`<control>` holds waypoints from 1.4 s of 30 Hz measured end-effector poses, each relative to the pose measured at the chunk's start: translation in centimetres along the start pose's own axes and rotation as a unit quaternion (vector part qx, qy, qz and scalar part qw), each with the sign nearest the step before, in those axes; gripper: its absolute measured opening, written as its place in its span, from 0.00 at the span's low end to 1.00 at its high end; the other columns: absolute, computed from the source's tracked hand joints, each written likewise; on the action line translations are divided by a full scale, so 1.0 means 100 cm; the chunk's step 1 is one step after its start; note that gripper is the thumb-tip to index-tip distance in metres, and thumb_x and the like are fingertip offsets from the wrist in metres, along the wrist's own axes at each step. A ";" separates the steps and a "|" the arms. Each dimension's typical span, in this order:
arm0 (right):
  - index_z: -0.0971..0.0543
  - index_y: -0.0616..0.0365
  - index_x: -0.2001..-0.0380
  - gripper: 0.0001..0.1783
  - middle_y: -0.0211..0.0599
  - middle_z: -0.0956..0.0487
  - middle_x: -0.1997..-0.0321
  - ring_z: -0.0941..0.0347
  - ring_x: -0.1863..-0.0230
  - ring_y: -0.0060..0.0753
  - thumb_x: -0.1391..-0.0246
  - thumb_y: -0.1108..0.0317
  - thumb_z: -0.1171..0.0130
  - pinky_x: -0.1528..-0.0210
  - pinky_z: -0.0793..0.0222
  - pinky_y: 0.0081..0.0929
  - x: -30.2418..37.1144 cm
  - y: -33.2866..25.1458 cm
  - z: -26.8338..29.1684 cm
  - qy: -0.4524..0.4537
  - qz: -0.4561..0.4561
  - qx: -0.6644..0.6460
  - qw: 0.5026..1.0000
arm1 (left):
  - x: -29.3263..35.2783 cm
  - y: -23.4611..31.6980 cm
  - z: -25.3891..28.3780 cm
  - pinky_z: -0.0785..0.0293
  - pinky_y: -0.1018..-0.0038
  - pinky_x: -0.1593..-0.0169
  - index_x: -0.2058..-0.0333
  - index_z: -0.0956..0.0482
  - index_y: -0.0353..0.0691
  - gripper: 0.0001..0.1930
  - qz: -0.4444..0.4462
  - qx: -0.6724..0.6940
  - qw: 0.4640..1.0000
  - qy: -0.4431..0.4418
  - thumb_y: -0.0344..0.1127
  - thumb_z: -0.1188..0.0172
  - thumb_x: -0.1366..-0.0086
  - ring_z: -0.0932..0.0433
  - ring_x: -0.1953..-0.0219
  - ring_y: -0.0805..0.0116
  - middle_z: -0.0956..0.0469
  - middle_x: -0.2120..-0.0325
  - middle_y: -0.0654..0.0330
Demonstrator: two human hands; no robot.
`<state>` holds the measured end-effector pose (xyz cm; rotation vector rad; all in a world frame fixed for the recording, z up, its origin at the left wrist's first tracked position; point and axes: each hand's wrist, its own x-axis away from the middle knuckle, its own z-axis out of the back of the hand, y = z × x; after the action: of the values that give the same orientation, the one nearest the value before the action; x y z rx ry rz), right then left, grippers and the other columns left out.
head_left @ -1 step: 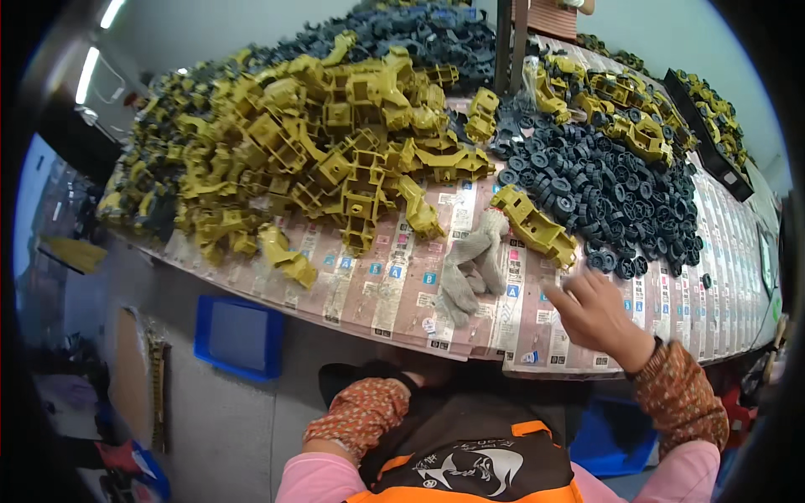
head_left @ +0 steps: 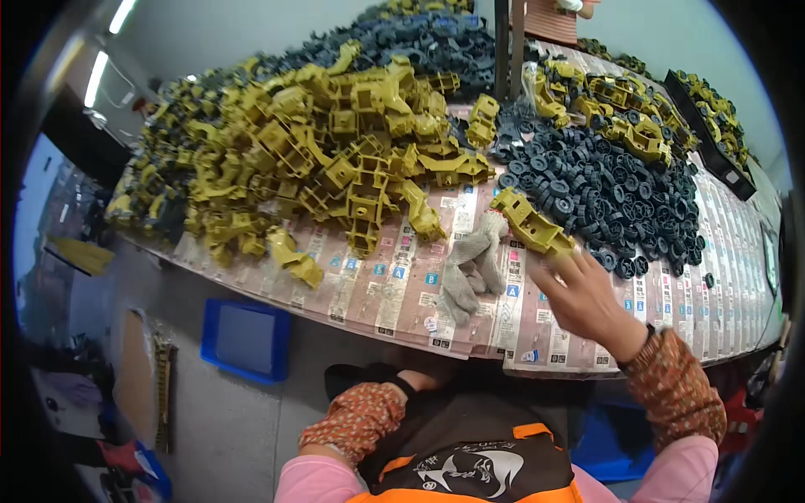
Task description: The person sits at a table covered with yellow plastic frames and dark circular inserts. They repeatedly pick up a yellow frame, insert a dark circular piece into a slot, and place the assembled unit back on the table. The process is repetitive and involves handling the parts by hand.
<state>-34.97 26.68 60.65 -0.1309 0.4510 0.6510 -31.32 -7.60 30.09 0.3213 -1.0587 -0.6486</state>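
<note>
My right hand (head_left: 580,295) is over the table, palm down, with its thumb and fingers apart. Its slightly blurred fingertips reach the near end of a yellow plastic toy-vehicle body (head_left: 528,220), partly covering it; no grip on it shows. Just left of this piece lies a grey knitted glove (head_left: 474,268). Beyond it spreads a heap of small black toy wheels (head_left: 599,184). My left hand (head_left: 422,381) is low by my lap, under the table edge, and its fingers are hidden. Patterned sleeve covers are on both forearms.
A big pile of yellow plastic bodies (head_left: 335,142) fills the table's left side, with dark parts (head_left: 411,42) behind. Wheeled yellow bodies (head_left: 637,126) lie back right, near a black crate (head_left: 713,134). A dark post (head_left: 510,50) rises at the back. A blue bin (head_left: 245,339) stands below left.
My right hand has moved up and slightly left, onto the near end of the yellow toy-vehicle body. A little more of my left hand shows. The view has shifted slightly.
</note>
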 end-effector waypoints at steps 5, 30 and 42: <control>0.17 0.53 0.50 0.22 0.39 0.23 0.54 0.29 0.45 0.43 0.51 0.76 0.41 0.46 0.35 0.39 -0.081 0.002 -0.052 0.069 -0.003 0.059 0.996 | 0.124 0.097 0.068 0.27 0.55 0.38 0.40 0.21 0.43 0.22 0.001 -0.076 0.996 0.056 0.48 0.46 0.23 0.20 0.44 0.47 0.16 0.48 0.50; 0.21 0.60 0.56 0.19 0.30 0.19 0.63 0.21 0.67 0.20 0.30 0.52 0.39 0.70 0.26 0.20 0.003 -0.068 0.051 -0.097 -0.267 -0.723 0.629 | 0.181 0.263 0.117 0.25 0.62 0.60 0.51 0.34 0.39 0.22 -0.159 0.194 0.809 0.532 0.51 0.37 0.25 0.20 0.66 0.56 0.23 0.67 0.54; 0.19 0.60 0.54 0.13 0.46 0.18 0.67 0.19 0.68 0.49 0.41 0.69 0.34 0.66 0.25 0.41 0.040 -0.093 0.061 0.097 -0.252 -0.342 0.900 | 0.181 0.273 0.126 0.26 0.52 0.68 0.62 0.27 0.44 0.11 -0.055 0.001 0.804 0.592 0.44 0.41 0.28 0.18 0.71 0.43 0.20 0.76 0.51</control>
<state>-24.31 23.10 64.14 -0.9597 0.3406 0.2559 -27.30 2.77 63.34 0.6736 0.1764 -0.4069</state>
